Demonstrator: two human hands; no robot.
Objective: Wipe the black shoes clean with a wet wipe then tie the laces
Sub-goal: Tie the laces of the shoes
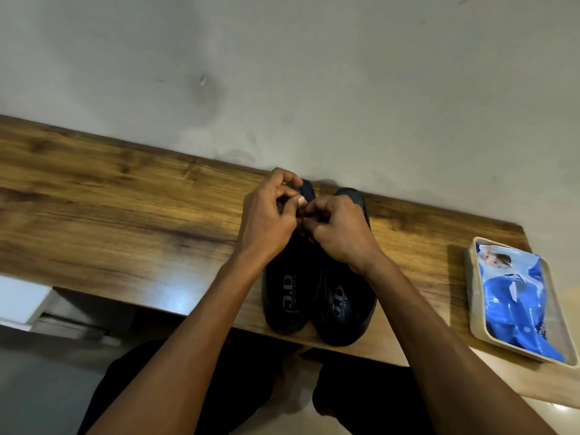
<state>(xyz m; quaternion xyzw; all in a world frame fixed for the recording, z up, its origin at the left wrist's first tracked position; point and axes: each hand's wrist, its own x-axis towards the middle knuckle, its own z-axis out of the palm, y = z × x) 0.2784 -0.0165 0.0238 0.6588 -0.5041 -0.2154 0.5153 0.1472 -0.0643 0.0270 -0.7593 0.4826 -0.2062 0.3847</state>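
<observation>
Two black shoes stand side by side on the wooden shelf (125, 199), toes toward the wall. Over the lace area of the left shoe (287, 296), my left hand (270, 215) and my right hand (339, 230) meet with fingers curled. They pinch the laces between fingertips; the laces themselves are mostly hidden under the fingers. The right shoe (342, 312) lies partly under my right wrist. Printed insoles show in both heels.
A cream tray (470, 277) holding a blue wet-wipe pack (518, 306) sits at the shelf's right end. A grey wall rises just behind the shoes. My dark-clad legs are below the shelf's front edge.
</observation>
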